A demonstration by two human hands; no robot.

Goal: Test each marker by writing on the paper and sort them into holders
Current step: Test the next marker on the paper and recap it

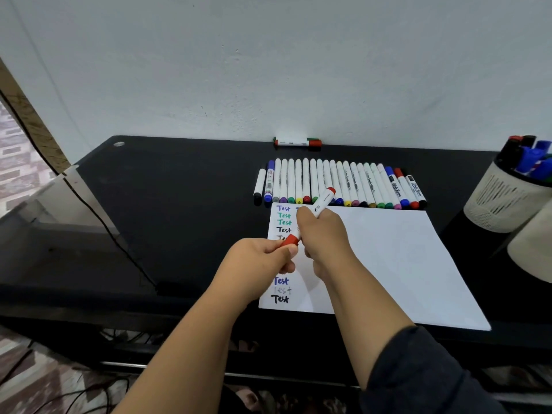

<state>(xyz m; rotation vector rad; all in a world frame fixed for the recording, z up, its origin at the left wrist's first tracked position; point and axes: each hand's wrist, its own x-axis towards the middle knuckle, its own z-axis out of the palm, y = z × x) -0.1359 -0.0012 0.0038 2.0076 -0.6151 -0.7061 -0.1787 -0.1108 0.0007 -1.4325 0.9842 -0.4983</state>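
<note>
Cylindrical red-capped marker (321, 204), both hands

Black desk (179, 204): paper (388, 264), markers (343, 182), holders (504, 201).

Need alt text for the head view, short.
Two bare hands hold a red marker over a sheet of paper: the right hand grips the barrel, the left hand pinches its red cap. A row of markers lies behind the paper on a black desk; a holder of markers stands at right.
</note>
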